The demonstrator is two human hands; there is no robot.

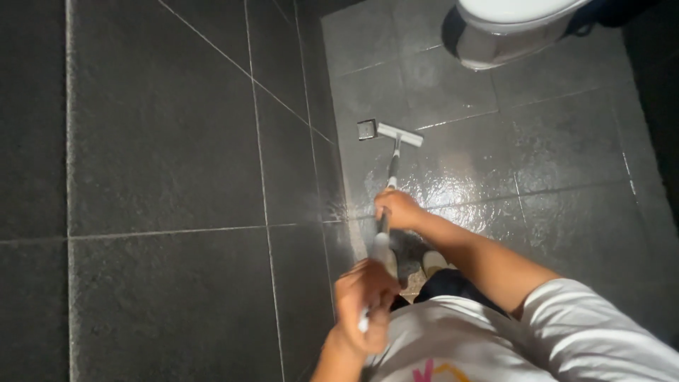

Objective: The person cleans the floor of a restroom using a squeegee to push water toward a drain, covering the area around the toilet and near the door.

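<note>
I hold a long-handled floor squeegee [390,166] with both hands. My right hand [398,209] grips the pole lower down, further from me. Nearer my chest, my left hand [364,301] is closed around the pole's upper end. The squeegee's flat white head [397,134] rests on the wet, shiny dark floor tiles [481,170], close to the base of the dark tiled wall [163,163] on the left.
A white toilet bowl [506,28] stands at the top right. A small square drain cover [366,129] sits in the floor just left of the squeegee head. My shoe [433,260] shows below my right arm.
</note>
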